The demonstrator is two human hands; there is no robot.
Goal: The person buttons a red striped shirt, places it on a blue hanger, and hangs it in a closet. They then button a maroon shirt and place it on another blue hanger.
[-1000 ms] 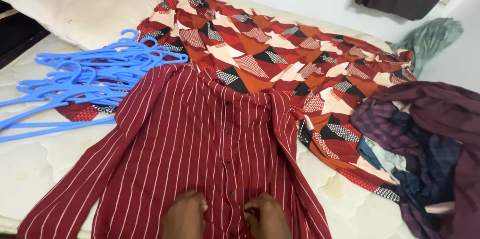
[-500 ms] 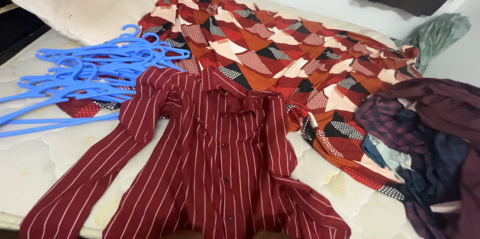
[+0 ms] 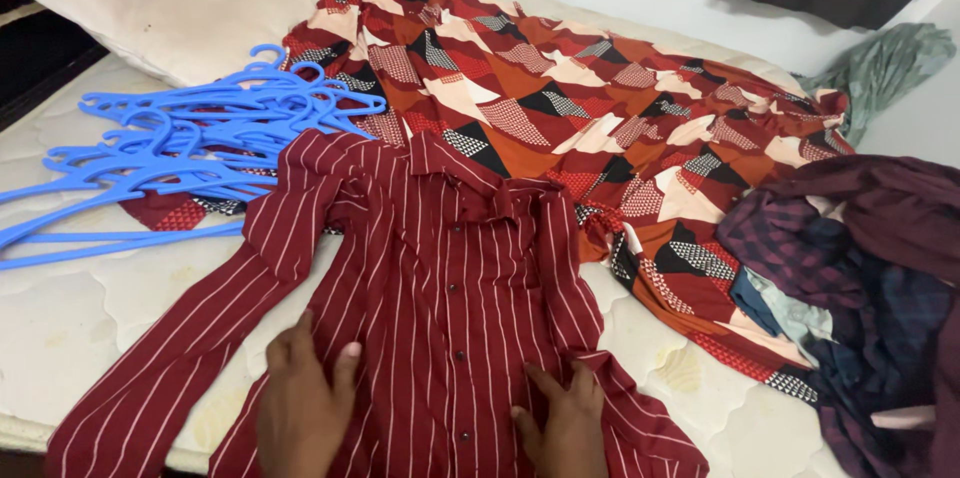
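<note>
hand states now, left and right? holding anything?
Left hand: open, flat on the striped shirt, holding nothing.
Right hand: open, fingers spread on the same shirt, holding nothing.

left hand (image 3: 300, 403), right hand (image 3: 565, 423) — flat, fingers spread

Mattress (image 3: 90, 313): striped shirt (image 3: 440, 268), hangers (image 3: 190, 153), pillow (image 3: 170, 8).
</note>
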